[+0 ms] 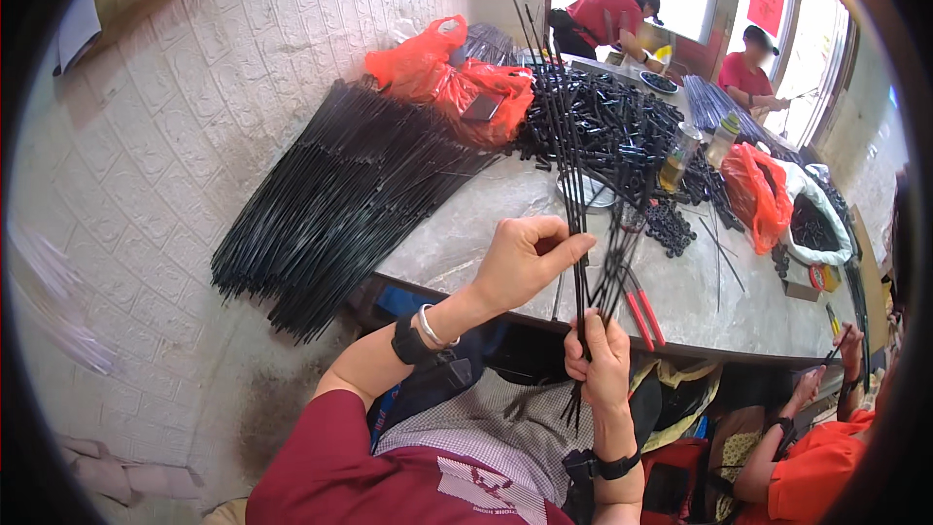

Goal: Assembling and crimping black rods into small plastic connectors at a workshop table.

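The right hand (603, 360) grasps a bunch of thin black rods (583, 297), its fingers clenched around them near their lower ends, which poke out below the fist. Higher up, the thumb and forefinger of the left hand (525, 258) pinch some of the same rods. Some rods stand tall and nearly upright; others slant to the right and look blurred. The bunch is held in front of the near edge of the tabletop (447, 243).

Just right of the rods, red-handled pliers (645, 316) lie near that edge. A broad stack (340, 204) of black rods is to the left, with a red bag (428, 63) at its far end. Beyond the hands are a heap of black pieces (603, 117), a jar (678, 160) and a bottle (722, 141). Two people in red work at the far side; another in orange (826, 467) sits at right.
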`<action>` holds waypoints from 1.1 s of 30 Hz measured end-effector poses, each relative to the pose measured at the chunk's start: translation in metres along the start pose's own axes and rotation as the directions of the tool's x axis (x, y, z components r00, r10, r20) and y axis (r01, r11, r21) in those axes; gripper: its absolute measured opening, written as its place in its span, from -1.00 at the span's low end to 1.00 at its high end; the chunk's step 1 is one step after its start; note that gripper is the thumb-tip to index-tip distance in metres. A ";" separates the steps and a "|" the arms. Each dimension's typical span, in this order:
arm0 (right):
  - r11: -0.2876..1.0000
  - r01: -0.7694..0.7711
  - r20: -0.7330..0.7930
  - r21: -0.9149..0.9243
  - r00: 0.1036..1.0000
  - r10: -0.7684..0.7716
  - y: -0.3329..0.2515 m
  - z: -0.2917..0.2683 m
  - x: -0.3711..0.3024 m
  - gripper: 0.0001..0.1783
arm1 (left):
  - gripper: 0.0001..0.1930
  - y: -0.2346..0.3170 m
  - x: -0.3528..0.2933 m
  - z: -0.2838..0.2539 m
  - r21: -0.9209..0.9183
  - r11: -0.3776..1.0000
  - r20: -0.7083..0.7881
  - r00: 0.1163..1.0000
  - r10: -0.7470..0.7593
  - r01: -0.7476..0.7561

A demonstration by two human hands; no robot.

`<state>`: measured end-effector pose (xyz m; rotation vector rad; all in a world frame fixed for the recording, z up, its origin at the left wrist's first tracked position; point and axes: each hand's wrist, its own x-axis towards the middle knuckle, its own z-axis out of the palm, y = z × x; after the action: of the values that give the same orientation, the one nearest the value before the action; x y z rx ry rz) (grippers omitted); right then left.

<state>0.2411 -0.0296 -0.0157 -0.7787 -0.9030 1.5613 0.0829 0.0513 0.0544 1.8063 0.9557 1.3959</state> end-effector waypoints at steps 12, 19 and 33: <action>0.967 0.199 -0.170 -0.161 0.959 -0.226 -0.011 0.006 0.021 -0.68 | -0.64 -0.013 0.015 0.005 -0.090 0.996 -0.269 0.962 -0.048 0.025; 0.959 0.279 -0.237 -0.042 0.930 -0.281 -0.016 0.019 0.030 -0.67 | -0.61 -0.018 0.012 -0.003 -0.138 0.987 -0.442 0.897 0.007 -0.076; 0.966 0.170 -0.105 -0.194 0.975 -0.193 -0.003 0.035 0.032 -0.64 | -0.70 -0.024 0.009 -0.009 -0.275 0.961 -0.337 0.938 -0.079 -0.017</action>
<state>0.2072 -0.0025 0.0042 -0.8871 -1.0075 1.2675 0.0723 0.0720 0.0401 1.3617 0.9040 1.7684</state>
